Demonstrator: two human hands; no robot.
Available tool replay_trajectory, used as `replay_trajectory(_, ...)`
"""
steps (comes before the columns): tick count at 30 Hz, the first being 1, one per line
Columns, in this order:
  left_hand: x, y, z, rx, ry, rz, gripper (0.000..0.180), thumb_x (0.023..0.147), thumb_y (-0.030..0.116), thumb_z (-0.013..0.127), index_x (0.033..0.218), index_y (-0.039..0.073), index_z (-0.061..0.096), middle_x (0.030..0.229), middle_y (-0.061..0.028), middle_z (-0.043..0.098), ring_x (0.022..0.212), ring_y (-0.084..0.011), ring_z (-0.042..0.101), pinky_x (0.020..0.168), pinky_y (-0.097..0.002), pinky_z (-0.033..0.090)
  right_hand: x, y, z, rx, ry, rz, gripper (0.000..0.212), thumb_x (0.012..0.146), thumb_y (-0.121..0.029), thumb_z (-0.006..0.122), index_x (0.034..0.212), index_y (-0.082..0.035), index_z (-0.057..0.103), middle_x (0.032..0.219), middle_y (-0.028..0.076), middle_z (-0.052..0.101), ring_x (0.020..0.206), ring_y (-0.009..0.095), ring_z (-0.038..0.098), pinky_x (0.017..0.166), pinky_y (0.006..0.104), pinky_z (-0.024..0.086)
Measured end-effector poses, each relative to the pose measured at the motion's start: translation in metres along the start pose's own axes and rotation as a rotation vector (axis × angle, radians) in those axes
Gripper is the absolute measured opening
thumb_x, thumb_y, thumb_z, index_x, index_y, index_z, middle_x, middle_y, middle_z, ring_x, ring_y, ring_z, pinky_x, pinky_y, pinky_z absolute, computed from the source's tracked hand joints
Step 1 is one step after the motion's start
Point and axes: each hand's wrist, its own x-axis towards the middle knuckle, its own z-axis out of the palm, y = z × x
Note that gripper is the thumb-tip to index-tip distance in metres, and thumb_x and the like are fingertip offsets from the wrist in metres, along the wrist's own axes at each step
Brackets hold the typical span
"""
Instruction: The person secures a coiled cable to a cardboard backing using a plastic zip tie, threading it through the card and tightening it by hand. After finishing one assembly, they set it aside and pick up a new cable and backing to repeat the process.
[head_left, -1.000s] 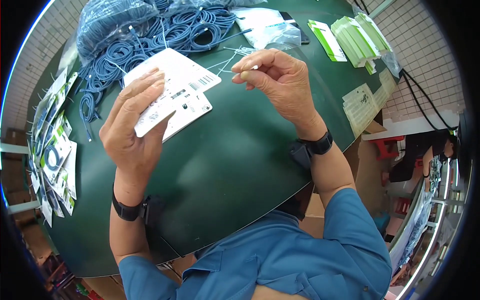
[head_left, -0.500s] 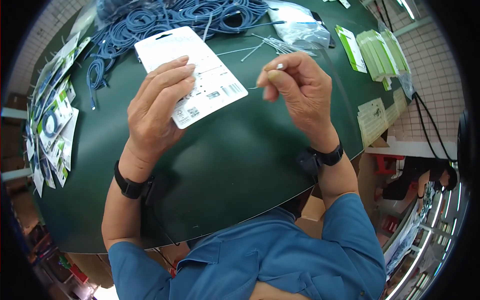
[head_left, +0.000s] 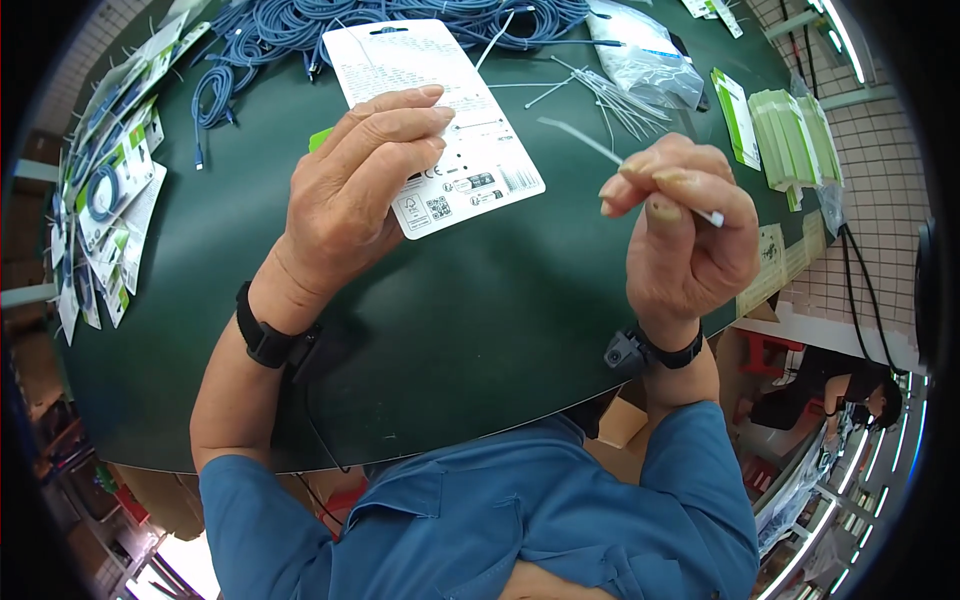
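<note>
My left hand (head_left: 365,180) grips a white printed package card (head_left: 470,130) by its left side, fingers across the printed face. The card has a hanging slot at its top and a bit of green at its left edge; its other side is hidden. To the right of the card, my right hand (head_left: 690,215) pinches a white cable tie (head_left: 580,137), its head by the fingers and its thin tail pointing up and left, apart from the card. Several loose cable ties (head_left: 625,105) lie on the green table (head_left: 480,330) beyond my right hand.
Coiled blue cables (head_left: 400,20) heap at the far edge, beside a clear plastic bag (head_left: 645,60). Carded cables (head_left: 110,210) pile at the left. Stacked green-and-white cards (head_left: 785,140) stand at the right. Another person (head_left: 830,390) is in the background at right.
My right hand has moved right and turned, so the cable tie now shows along its length. The card appears slightly farther right and higher, still in my left hand.
</note>
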Motion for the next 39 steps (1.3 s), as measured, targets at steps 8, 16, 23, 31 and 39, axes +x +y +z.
replay_trajectory(8,0.001,0.002,-0.001,-0.035,0.007,-0.044,0.03,0.074,0.004,0.089,0.092,0.004,0.065,0.108,-0.012,0.077,0.112,-0.0329,0.075,0.09,-0.0386,0.062,-0.011,-0.008,0.013,0.122,-0.166,0.091,0.013,0.103,-0.004,0.066,0.115,0.003,0.064,0.107,0.024,0.071,0.085,0.025,0.072,0.065,0.0312,0.061)
replay_trajectory(16,0.001,0.003,-0.002,-0.019,0.012,-0.025,0.03,0.073,0.003,0.088,0.092,0.004,0.065,0.108,-0.0123,0.077,0.112,-0.0328,0.075,0.09,-0.0384,0.063,-0.009,-0.007,0.014,0.112,-0.2,0.115,0.014,0.106,-0.006,0.064,0.116,0.002,0.064,0.106,0.024,0.07,0.083,0.025,0.071,0.062,0.0301,0.06)
replay_trajectory(23,0.003,0.002,-0.003,0.008,0.006,-0.006,0.029,0.073,0.001,0.086,0.093,0.003,0.065,0.107,-0.0124,0.077,0.111,-0.0329,0.076,0.089,-0.0384,0.063,-0.008,-0.006,0.012,0.123,-0.19,0.142,0.015,0.106,-0.007,0.064,0.117,0.003,0.064,0.106,0.024,0.071,0.081,0.024,0.071,0.063,0.0299,0.06)
replay_trajectory(31,0.004,0.004,-0.002,0.011,0.007,0.011,0.029,0.073,0.001,0.086,0.092,0.003,0.065,0.107,-0.0126,0.076,0.111,-0.0335,0.076,0.087,-0.0382,0.063,-0.012,-0.005,0.016,0.146,-0.138,0.202,0.017,0.104,-0.007,0.067,0.118,0.003,0.066,0.106,0.025,0.072,0.081,0.023,0.071,0.063,0.0295,0.058)
replay_trajectory(39,0.011,0.02,-0.005,-0.016,-0.004,0.008,0.027,0.073,0.001,0.085,0.091,0.002,0.066,0.106,-0.0131,0.076,0.11,-0.0333,0.076,0.087,-0.0388,0.064,0.0,0.001,0.008,-0.136,-0.266,0.043,0.02,0.09,-0.004,0.081,0.11,-0.003,0.077,0.103,0.017,0.075,0.086,0.022,0.07,0.071,0.0312,0.055)
